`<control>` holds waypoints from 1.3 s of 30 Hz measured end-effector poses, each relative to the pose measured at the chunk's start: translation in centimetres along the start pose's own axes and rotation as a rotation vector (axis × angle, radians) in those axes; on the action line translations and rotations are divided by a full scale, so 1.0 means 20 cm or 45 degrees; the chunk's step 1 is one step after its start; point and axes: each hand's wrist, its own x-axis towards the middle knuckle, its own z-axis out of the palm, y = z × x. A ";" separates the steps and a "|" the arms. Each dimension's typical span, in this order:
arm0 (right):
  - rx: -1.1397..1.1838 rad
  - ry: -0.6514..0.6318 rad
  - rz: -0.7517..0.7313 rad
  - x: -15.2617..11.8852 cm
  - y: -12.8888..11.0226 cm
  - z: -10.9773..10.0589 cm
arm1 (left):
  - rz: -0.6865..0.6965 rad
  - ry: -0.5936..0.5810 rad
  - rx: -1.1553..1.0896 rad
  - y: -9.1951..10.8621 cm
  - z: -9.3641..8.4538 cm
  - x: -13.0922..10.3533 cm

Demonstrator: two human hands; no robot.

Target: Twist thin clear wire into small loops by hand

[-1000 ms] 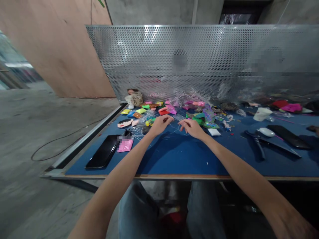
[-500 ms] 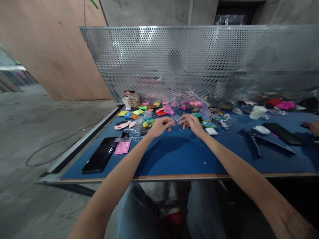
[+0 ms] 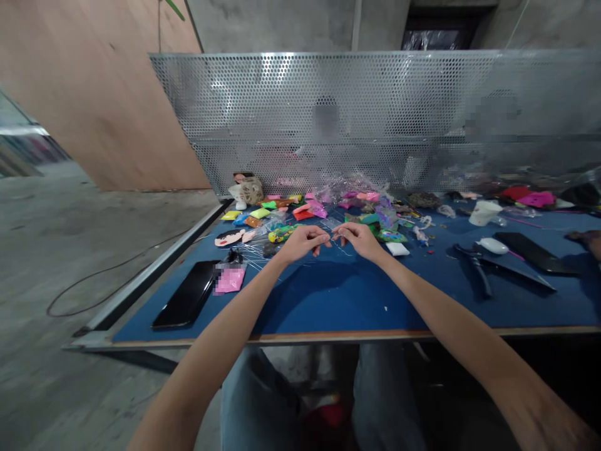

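Note:
Above the middle of the blue table (image 3: 323,307), my left hand (image 3: 305,242) is closed in a pinch, thumb against fingertips. Close on its right, my right hand (image 3: 360,240) pinches too, and the fingertips of both nearly meet. A thin pale strand (image 3: 346,253) shows at the fingers and trails below the right hand; whether it is wire or thread I cannot tell. Thin straight wires (image 3: 256,252) lie left of my left hand, near a green and yellow packet (image 3: 280,234). Beside my right wrist is a small white packet (image 3: 398,248).
A black phone (image 3: 190,294) and a pink packet (image 3: 231,279) lie at the left. On the right are scissors (image 3: 516,272), dark-handled pliers (image 3: 476,269), a white cup (image 3: 484,213) and another person's hand (image 3: 592,241). Coloured packets line the perforated metal panel (image 3: 291,100).
My right hand has drawn its fingers into a tighter pinch and come slightly closer to my left hand. The left hand stays nearly in place.

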 end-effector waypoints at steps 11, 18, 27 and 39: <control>-0.270 -0.038 -0.137 -0.01 -0.05 -0.03 | 0.035 -0.041 0.144 0.01 0.00 0.00; 0.039 0.271 0.093 0.02 -0.01 -0.01 | -0.017 0.126 0.151 0.01 0.00 0.02; -0.342 0.069 -0.039 -0.02 -0.08 0.02 | -0.285 0.212 -0.183 -0.03 0.02 0.03; -0.317 0.023 -0.022 -0.01 -0.07 -0.02 | -0.381 0.144 -0.398 -0.01 0.05 0.03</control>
